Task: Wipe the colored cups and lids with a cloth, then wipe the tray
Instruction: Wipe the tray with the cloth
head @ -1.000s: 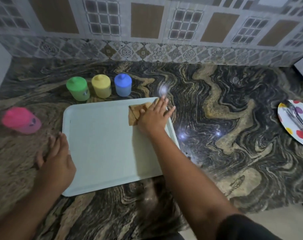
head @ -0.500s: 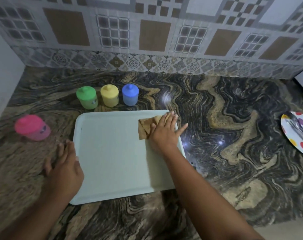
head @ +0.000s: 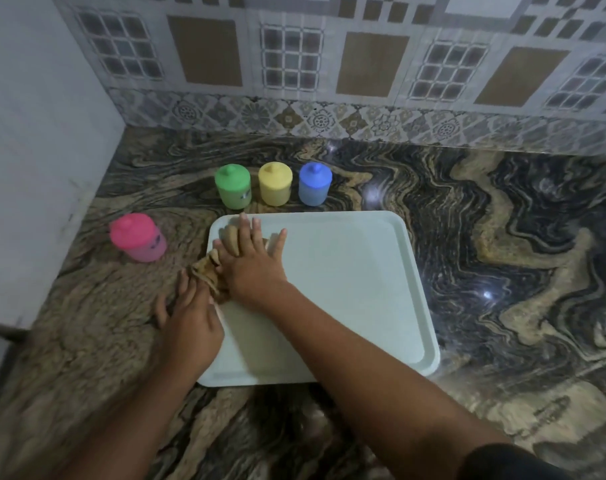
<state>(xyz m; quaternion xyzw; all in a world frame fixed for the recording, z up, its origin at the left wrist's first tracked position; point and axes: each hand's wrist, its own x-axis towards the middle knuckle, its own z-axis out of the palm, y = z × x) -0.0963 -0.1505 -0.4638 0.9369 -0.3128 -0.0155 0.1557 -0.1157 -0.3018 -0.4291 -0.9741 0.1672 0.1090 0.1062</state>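
surface (head: 502,271): carrying everything | tray (head: 346,289): lying mid-surface, being wiped; last step, judging by it | four lidded cups (head: 275,184): standing beyond tray's far-left corner | right hand (head: 249,268): fingers spread, pressing cloth (head: 208,271) at tray's left edge | left hand (head: 190,323): fingers flat, steadying that edge | next: sweeping cloth rightward

Pale mint tray (head: 346,271), tan cloth (head: 209,271), swirled brown-black marble counter (head: 502,237)

Both forearms are bare from the wrist up, and the left hand (head: 190,323) and right hand (head: 249,268) carry no rings, watch or bands. A dark sleeve (head: 502,462) shows at the right upper arm, at the bottom edge.
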